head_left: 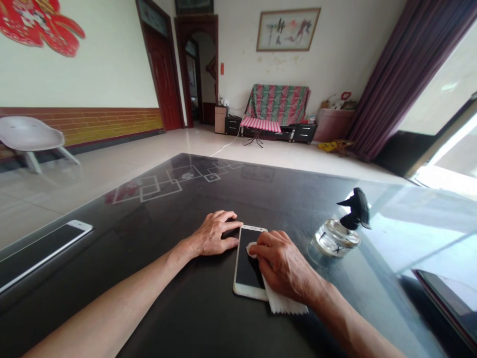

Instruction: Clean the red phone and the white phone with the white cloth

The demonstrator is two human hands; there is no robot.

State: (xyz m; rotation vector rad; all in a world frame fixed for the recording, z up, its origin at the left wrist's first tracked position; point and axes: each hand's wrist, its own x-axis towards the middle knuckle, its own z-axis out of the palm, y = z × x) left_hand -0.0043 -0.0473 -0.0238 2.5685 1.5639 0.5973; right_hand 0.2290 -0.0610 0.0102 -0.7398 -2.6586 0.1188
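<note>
A white phone point(246, 271) with a dark screen lies flat on the black glass table point(179, 298). My left hand point(215, 233) rests beside its upper left edge, fingers spread and touching the phone's side. My right hand point(281, 263) presses a white cloth point(285, 303) onto the screen, fingers curled over it. The cloth sticks out below my palm, past the phone's lower right corner.
A clear spray bottle point(341, 231) with a black trigger head stands to the right of the phone. A second white phone point(40, 251) lies at the table's left edge. A dark device point(447, 298) sits at the right edge. Beyond are a white chair point(28, 136) and tiled floor.
</note>
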